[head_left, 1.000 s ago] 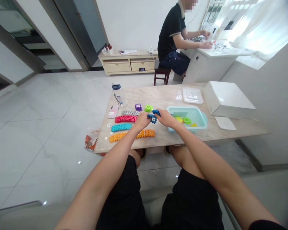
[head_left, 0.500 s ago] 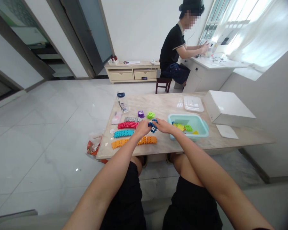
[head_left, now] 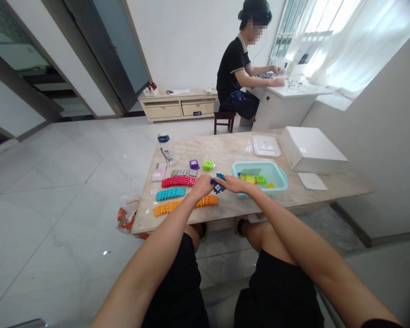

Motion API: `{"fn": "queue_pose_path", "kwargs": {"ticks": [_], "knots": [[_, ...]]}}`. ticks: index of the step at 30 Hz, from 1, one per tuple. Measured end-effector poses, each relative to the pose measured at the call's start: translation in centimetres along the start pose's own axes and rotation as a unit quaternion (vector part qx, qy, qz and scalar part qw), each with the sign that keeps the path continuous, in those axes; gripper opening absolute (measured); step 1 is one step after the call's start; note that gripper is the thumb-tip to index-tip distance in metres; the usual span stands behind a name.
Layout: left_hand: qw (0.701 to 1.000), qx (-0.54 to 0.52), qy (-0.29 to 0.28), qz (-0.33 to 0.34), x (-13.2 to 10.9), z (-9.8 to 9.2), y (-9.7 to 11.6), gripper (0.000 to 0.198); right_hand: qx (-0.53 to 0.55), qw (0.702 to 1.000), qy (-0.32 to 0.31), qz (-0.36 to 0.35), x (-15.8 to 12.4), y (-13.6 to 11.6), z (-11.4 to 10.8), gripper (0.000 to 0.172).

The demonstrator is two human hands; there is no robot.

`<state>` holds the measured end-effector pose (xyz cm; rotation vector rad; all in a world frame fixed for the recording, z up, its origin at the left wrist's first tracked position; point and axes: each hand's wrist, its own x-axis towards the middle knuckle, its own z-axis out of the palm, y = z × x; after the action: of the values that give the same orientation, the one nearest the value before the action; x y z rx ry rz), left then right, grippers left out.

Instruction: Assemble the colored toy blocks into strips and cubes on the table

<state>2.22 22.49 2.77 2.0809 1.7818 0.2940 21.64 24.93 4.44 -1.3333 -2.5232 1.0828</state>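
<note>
My left hand (head_left: 202,186) and my right hand (head_left: 233,184) are both closed on dark blue interlocking plastic tiles (head_left: 219,182), held up above the table. My fingers partly cover them. Beneath and beside my left arm lie rows of similar tiles: an orange row (head_left: 207,200), a light blue row (head_left: 170,194), a red row (head_left: 178,181) and a grey row (head_left: 183,173). Farther back sit a purple stack (head_left: 194,164) and a green stack (head_left: 208,165). To the right of my right hand, a pale turquoise tub (head_left: 283,183) contains yellow, green and blue tiles (head_left: 248,179).
On the marble-patterned table (head_left: 187,148) stand a clear bottle (head_left: 166,148) with a blue lid, a clear plastic lid (head_left: 266,146) and a white box (head_left: 314,148). A plastic bag (head_left: 127,212) rests on the floor at the left. Another person (head_left: 235,68) sits at a white desk beyond.
The blue tiles have turned slightly between my hands, which stay close together. My view has shifted a little to the right. Across the room, the other person's hands have lowered and moved apart.
</note>
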Motion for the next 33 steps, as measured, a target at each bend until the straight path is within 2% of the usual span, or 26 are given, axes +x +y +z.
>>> {"fn": "queue_pose_path", "kwargs": {"ticks": [6,11,15,20,23,27,33], "knots": [[1.000,-0.008,0.005,0.000,-0.4,-0.3,-0.4,0.021,-0.042,0.999,-0.016,0.013,0.3,-0.7,0.2,0.031],[1.000,-0.024,0.007,0.012,-0.4,-0.4,-0.5,0.023,-0.050,0.997,0.037,0.036,1.3,-0.9,0.2,0.024],[0.998,-0.046,0.031,0.017,-0.3,-0.4,-0.2,0.021,-0.030,0.995,0.075,0.057,1.8,-0.7,0.2,0.024],[0.993,-0.088,0.077,-0.001,-0.2,-0.7,-0.2,0.019,0.055,0.991,0.098,0.067,2.3,-0.1,0.5,0.031],[0.987,-0.134,0.089,-0.009,-0.2,-0.9,-0.5,0.020,0.137,0.982,0.110,0.065,2.7,0.2,0.9,0.026],[0.973,-0.214,0.086,-0.020,-0.1,-0.7,-0.7,0.030,0.252,0.959,0.116,0.059,3.0,0.2,1.5,0.019],[0.947,-0.290,0.130,-0.050,0.5,0.2,-0.1,0.019,0.368,0.921,0.120,0.053,3.1,-1.0,1.3,0.016]]}}
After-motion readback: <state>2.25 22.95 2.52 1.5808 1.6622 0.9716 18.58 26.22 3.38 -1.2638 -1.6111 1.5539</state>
